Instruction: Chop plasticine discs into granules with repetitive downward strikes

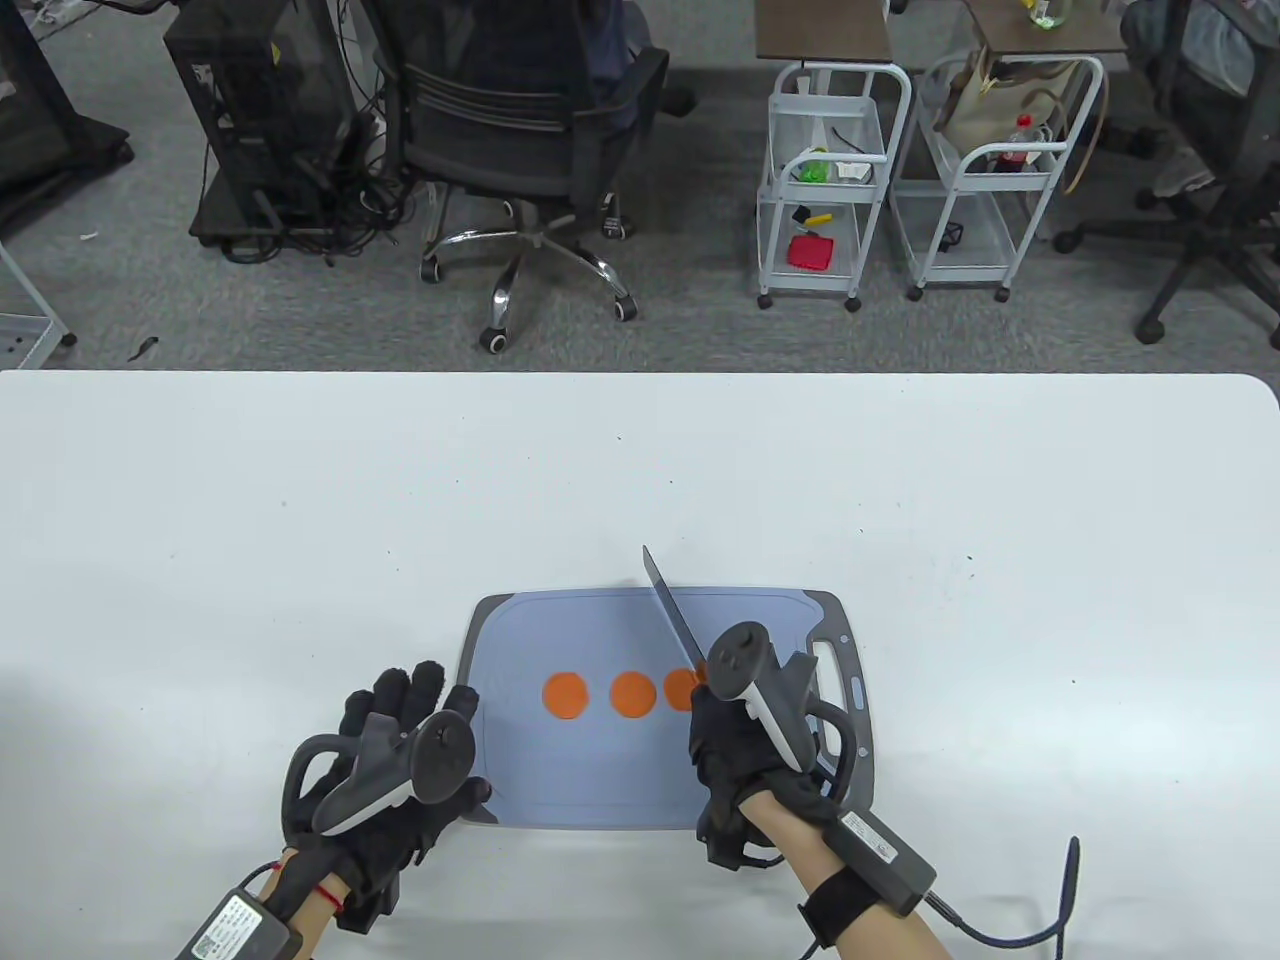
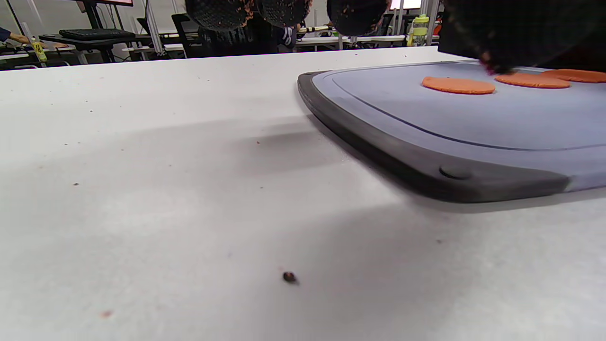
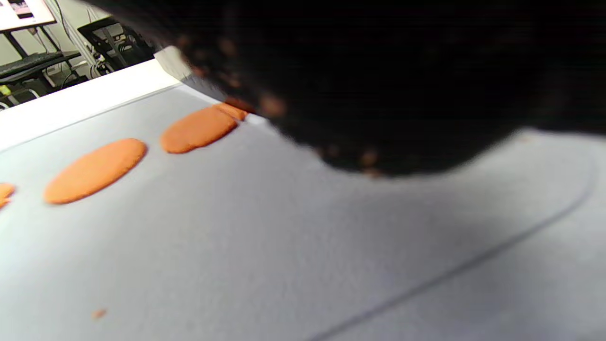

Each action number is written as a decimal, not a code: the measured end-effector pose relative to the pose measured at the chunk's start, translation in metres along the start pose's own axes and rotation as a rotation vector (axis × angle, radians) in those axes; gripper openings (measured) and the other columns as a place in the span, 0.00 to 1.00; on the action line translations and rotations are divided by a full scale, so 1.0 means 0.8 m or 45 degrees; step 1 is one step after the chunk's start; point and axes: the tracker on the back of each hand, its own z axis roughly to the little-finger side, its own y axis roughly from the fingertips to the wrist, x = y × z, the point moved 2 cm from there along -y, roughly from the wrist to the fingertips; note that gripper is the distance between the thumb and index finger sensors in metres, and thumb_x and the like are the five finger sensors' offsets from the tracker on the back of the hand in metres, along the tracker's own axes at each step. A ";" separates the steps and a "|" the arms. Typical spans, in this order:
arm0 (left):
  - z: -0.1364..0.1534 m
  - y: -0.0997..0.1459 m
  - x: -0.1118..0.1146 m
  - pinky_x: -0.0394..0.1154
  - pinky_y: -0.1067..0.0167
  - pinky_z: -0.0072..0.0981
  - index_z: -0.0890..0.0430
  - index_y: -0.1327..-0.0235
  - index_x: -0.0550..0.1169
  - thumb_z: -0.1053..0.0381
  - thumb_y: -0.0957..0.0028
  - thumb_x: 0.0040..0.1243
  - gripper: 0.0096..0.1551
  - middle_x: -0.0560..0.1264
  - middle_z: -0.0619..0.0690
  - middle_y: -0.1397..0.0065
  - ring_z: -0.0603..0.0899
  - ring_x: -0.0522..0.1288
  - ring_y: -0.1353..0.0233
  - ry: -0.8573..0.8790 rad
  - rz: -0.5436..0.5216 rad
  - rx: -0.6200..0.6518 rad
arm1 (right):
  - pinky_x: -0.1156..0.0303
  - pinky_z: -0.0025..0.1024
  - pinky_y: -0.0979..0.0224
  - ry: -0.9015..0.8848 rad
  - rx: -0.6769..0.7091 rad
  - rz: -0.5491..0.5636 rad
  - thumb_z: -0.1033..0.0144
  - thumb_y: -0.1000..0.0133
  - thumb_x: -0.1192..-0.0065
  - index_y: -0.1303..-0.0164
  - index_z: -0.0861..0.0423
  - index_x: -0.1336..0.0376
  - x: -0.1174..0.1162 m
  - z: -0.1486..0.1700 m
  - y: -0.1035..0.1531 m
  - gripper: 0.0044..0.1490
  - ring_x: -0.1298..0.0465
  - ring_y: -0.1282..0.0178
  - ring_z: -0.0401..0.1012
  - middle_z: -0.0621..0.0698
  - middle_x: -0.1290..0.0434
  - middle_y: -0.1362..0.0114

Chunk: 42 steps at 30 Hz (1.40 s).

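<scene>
Discs of flat orange plasticine, 3 in all, lie in a row across the middle of the blue-grey plastic cutting board (image 1: 600,630) with its dark rim, and that row runs left to right in front of the person. The left disc (image 1: 565,694) and the middle disc (image 1: 632,693) show whole and round; the right disc (image 1: 681,688) is partly hidden behind the right hand (image 1: 735,760). All 3 look smooth, thin and uncut, with only a stray orange crumb on the board in the right wrist view, so the chopping seems barely begun.

The right hand is wrapped around the handle of a grey-bladed kitchen knife (image 1: 672,618), whose blade slants up and away to the far left, its tip past the board's far edge. The blade's lower part sits right by the right disc, so that disc is the nearest target; a downward strike would cross the row rather than run along it.

The left hand (image 1: 400,760) rests at the board's near-left corner, fingers spread loosely and holding nothing, well clear of the discs.
</scene>
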 end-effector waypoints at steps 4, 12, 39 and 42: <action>-0.003 -0.001 0.001 0.52 0.25 0.72 0.46 0.21 0.59 0.27 0.65 0.50 0.55 0.51 0.61 0.11 0.76 0.55 0.16 -0.019 0.014 0.002 | 0.15 0.44 0.75 -0.024 -0.043 -0.117 0.47 0.44 0.40 0.46 0.63 0.31 -0.003 0.000 -0.012 0.33 0.13 0.88 0.38 0.47 0.18 0.66; -0.009 -0.002 0.004 0.52 0.25 0.72 0.46 0.20 0.59 0.27 0.65 0.50 0.55 0.51 0.61 0.11 0.76 0.55 0.16 -0.014 0.031 0.022 | 0.14 0.43 0.74 -0.153 0.032 0.022 0.47 0.45 0.40 0.46 0.61 0.30 -0.005 0.007 -0.009 0.32 0.12 0.87 0.38 0.47 0.18 0.66; -0.007 0.000 0.006 0.52 0.26 0.72 0.46 0.20 0.58 0.27 0.65 0.50 0.55 0.51 0.61 0.11 0.76 0.55 0.16 -0.024 0.065 0.015 | 0.14 0.44 0.74 0.101 -0.041 -0.024 0.46 0.44 0.41 0.45 0.62 0.31 -0.004 -0.026 0.002 0.33 0.12 0.87 0.38 0.47 0.18 0.66; -0.010 0.000 0.004 0.52 0.26 0.72 0.45 0.20 0.58 0.27 0.65 0.50 0.55 0.51 0.60 0.11 0.76 0.55 0.16 -0.031 0.059 0.019 | 0.14 0.44 0.75 -0.030 -0.075 -0.062 0.46 0.44 0.41 0.46 0.63 0.32 -0.014 -0.020 -0.006 0.33 0.12 0.89 0.38 0.45 0.18 0.67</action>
